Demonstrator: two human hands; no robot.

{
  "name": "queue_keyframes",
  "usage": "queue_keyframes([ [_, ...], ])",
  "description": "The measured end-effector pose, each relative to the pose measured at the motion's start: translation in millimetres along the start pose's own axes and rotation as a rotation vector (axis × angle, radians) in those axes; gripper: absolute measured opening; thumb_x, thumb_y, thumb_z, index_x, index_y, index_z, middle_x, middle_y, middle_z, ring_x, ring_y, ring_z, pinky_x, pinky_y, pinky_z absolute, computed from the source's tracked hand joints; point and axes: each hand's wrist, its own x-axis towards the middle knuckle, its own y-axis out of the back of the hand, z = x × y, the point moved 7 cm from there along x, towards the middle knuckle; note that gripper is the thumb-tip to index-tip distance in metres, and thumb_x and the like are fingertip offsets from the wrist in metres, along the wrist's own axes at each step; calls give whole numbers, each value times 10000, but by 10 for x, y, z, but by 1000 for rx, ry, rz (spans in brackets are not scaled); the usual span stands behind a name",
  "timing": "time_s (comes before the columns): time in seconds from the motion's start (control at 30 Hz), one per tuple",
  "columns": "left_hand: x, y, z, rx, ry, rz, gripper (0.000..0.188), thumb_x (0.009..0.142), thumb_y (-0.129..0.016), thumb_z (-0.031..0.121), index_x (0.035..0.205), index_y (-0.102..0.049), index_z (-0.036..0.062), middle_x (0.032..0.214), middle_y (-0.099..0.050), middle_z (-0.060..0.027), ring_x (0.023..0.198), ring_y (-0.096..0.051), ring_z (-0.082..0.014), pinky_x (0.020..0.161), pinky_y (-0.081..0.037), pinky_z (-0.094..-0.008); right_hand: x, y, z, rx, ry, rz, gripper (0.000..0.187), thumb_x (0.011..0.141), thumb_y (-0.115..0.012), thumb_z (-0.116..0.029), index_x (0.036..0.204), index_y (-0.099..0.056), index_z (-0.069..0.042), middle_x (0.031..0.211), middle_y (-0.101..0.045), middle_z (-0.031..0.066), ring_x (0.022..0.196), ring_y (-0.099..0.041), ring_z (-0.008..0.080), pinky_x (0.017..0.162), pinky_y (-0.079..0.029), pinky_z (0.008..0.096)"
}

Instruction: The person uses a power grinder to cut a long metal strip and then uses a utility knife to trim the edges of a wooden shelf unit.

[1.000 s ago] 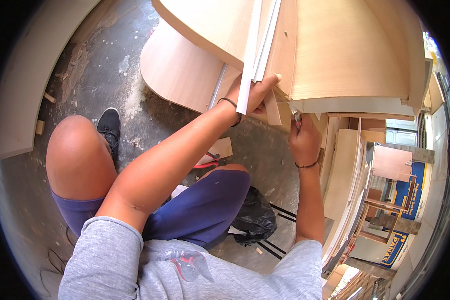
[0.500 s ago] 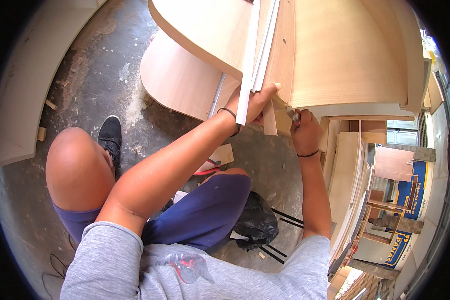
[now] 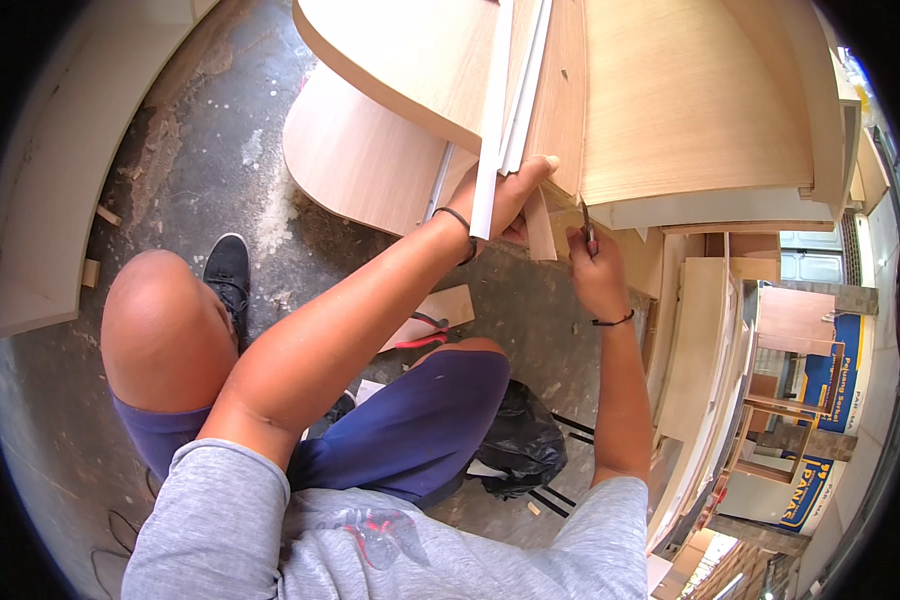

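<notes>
Right hand (image 3: pixel 600 278): grip closed, I see, round slim pointed tool (image 3: pixel 589 236), long axis twelve o'clock, tip near wooden panel (image 3: pixel 695 105). Left hand (image 3: pixel 515 196): half past ten from right, beside wooden strip (image 3: pixel 541 230); its clamp I cannot tell.

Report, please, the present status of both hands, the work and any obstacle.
Left hand at edge of wooden board, grip unclear. Right hand closed on small tool, tip near board's corner. White strip partly covering left hand.
</notes>
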Motion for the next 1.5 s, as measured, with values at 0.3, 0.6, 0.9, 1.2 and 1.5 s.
queue_keyframes([
  [0.3,8,10,18,-3,-9,-16,460,860,-570,439,866,-562,-21,694,-579,-90,552,-601,-165,491,-531,-288,-30,184,-164,-516,277,266,131,784,-601,-97,906,-561,-72,784,-631,163,677,-618,373,587,-477,470],
  [0.6,25,11,8,50,-47,-11,491,853,-545,470,853,-573,-20,634,-571,-95,503,-590,-169,445,-518,-298,213,204,-85,-527,480,296,232,686,-634,-70,912,-579,-80,807,-631,113,670,-618,335,576,-491,431],
  [0.9,22,17,-68,47,63,-24,610,819,-584,579,889,-633,-25,729,-614,-120,606,-596,-182,582,-528,-305,121,-89,134,88,78,13,162,861,-578,-141,752,-526,-33,567,-534,143,481,-507,353,467,-398,385],
  [1.2,40,12,-48,-37,33,0,461,850,-579,460,827,-562,0,660,-561,-75,542,-581,-153,465,-510,-292,-67,186,-111,-278,216,145,126,832,-583,-123,770,-528,-28,627,-571,199,591,-566,395,523,-424,445],
  [1.5,24,-38,-34,19,45,-46,487,859,-547,475,896,-577,-10,697,-587,-95,556,-596,-169,475,-523,-296,145,256,-28,-496,354,229,98,780,-617,-133,818,-563,-61,665,-603,182,661,-610,384,586,-477,475],
])
